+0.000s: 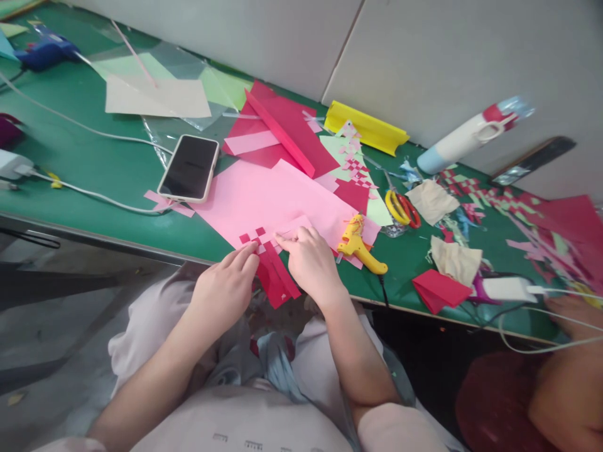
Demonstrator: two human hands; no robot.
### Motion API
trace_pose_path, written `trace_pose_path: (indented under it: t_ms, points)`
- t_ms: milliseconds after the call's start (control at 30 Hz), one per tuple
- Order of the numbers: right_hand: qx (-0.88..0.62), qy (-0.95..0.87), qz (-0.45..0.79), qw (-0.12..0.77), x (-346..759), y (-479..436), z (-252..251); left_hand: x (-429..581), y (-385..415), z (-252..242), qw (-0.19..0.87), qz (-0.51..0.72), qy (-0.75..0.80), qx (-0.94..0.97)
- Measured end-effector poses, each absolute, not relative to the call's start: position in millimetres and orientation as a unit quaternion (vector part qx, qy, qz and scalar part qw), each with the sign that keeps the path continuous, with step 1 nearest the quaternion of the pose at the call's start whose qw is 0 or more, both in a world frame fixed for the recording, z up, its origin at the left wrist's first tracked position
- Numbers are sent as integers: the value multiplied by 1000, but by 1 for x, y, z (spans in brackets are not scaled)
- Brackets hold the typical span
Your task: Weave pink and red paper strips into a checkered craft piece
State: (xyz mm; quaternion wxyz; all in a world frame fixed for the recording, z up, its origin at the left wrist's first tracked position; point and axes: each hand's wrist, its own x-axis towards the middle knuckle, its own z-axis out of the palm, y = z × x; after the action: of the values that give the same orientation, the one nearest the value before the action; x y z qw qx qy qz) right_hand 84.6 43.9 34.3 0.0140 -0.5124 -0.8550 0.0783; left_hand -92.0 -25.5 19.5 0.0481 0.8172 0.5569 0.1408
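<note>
A sheet of red paper point(276, 276), cut into strips, lies at the table's front edge, its lower end hanging over. Pink paper is woven through its upper part, making a small checkerboard point(258, 236). My left hand point(228, 282) is closed at the left side of this weave, fingertips pressed on it and thumb hidden. From the right, my right hand point(311, 260) reaches over a pink paper strip point(301, 222), index finger stretched toward the weave and the other fingers curled on the strip. A large pink sheet point(254, 194) lies beneath.
Right of my hands lies a yellow glue gun point(360, 245); scissors point(400, 207) are behind it. A phone point(189, 168) rests at the left. A bottle point(464, 141) leans against the wall. Another person's arm point(572, 370) is at the far right, near white cables point(556, 345).
</note>
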Motion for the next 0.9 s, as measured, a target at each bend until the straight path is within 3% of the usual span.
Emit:
trace_pose_path:
  t_ms: [167,400,700,900]
  points:
    - [-503,-858,95,40,88,46,29,-109,-17,14,49,269,608,745]
    - [-487,-844,171,144,95,42,30,-102,-8,5,22,260,620,740]
    - [-420,-886,155,123,97,23,23,-96,-1,4,25,218,612,760]
    - [-408,-890,155,135,101,22,18,-92,5,4,112,332,620,702]
